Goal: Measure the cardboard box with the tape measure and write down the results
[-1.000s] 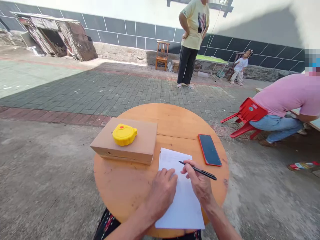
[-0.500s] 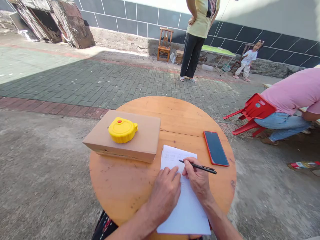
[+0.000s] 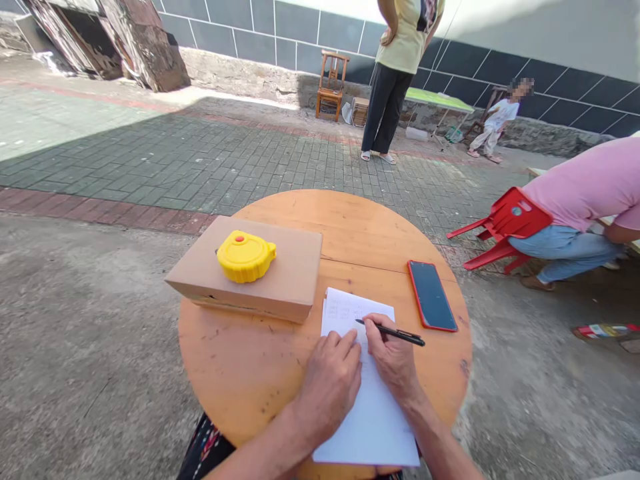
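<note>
Looks like we're mid-writing, right hand (image 3: 395, 363) pinching the pen (image 3: 406, 337), left hand (image 3: 333, 380) lying open-fingered on the paper (image 3: 373, 430), so the next stroke just needs steady pressure.

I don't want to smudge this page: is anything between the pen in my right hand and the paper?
Nothing visible stands between the pen and the paper; your left hand rests on the paper, nearer you than the pen's tip.

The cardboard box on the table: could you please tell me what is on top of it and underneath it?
A yellow tape measure sits on top of the cardboard box. Under the box is the wooden table; the patch of tabletop that the box covers cannot be seen.
</note>
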Action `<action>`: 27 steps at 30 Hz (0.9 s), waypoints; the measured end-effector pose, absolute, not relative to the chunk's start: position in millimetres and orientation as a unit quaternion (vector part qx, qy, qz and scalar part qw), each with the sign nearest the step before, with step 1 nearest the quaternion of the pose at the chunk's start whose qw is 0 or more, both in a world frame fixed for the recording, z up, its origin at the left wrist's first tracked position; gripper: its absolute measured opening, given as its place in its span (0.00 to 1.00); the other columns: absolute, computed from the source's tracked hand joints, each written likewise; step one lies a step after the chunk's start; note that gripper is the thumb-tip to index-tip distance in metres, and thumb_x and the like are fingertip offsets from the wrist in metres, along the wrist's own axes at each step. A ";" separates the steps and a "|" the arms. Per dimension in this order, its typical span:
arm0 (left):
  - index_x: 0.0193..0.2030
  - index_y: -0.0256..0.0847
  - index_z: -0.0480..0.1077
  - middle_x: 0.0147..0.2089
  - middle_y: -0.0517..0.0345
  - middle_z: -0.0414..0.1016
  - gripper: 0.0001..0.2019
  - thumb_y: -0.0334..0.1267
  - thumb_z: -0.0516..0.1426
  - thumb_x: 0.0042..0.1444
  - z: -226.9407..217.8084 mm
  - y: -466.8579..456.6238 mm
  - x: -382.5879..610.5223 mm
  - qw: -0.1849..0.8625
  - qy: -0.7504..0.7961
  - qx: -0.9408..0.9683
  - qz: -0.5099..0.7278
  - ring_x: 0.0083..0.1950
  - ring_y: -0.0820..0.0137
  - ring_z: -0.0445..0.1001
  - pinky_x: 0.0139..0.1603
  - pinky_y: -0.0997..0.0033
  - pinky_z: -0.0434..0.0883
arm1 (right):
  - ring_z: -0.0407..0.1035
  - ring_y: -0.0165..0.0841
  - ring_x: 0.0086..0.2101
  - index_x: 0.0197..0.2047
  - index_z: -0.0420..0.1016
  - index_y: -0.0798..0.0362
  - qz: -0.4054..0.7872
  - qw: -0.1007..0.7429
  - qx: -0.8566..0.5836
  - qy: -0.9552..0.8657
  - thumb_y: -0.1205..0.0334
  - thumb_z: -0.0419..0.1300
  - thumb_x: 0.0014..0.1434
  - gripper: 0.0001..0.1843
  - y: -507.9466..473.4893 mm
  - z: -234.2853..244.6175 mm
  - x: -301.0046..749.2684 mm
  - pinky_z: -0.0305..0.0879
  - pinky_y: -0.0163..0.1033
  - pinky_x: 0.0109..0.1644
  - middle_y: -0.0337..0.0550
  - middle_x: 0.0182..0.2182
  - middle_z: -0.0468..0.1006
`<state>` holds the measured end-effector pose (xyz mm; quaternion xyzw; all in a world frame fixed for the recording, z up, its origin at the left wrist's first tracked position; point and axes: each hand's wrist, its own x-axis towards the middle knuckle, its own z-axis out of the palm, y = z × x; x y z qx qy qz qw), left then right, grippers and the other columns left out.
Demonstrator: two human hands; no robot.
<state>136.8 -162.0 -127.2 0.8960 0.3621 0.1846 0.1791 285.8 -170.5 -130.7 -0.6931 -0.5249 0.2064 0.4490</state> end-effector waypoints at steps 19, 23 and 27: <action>0.43 0.39 0.69 0.56 0.54 0.71 0.08 0.27 0.51 0.60 -127.1 -162.0 137.2 0.192 0.364 0.892 0.185 0.44 0.61 0.66 0.45 0.56 0.71 | 0.65 0.30 0.20 0.37 0.75 0.51 0.207 0.430 -0.702 -0.528 0.55 0.54 0.63 0.11 -169.3 -133.0 285.9 0.64 0.36 0.24 0.39 0.25 0.75; 0.42 0.40 0.69 0.56 0.54 0.71 0.07 0.28 0.52 0.61 -127.2 -162.8 136.7 0.193 0.365 0.892 0.184 0.45 0.60 0.66 0.45 0.56 0.71 | 0.65 0.30 0.20 0.37 0.74 0.51 0.214 0.429 -0.700 -0.529 0.56 0.54 0.63 0.11 -169.6 -132.1 286.3 0.64 0.36 0.24 0.39 0.26 0.75; 0.42 0.40 0.69 0.56 0.53 0.71 0.08 0.28 0.51 0.61 -126.8 -161.0 136.0 0.193 0.363 0.892 0.188 0.44 0.61 0.66 0.44 0.56 0.71 | 0.65 0.30 0.20 0.35 0.74 0.51 0.226 0.436 -0.692 -0.529 0.56 0.54 0.63 0.10 -169.0 -130.3 285.6 0.63 0.35 0.23 0.39 0.26 0.76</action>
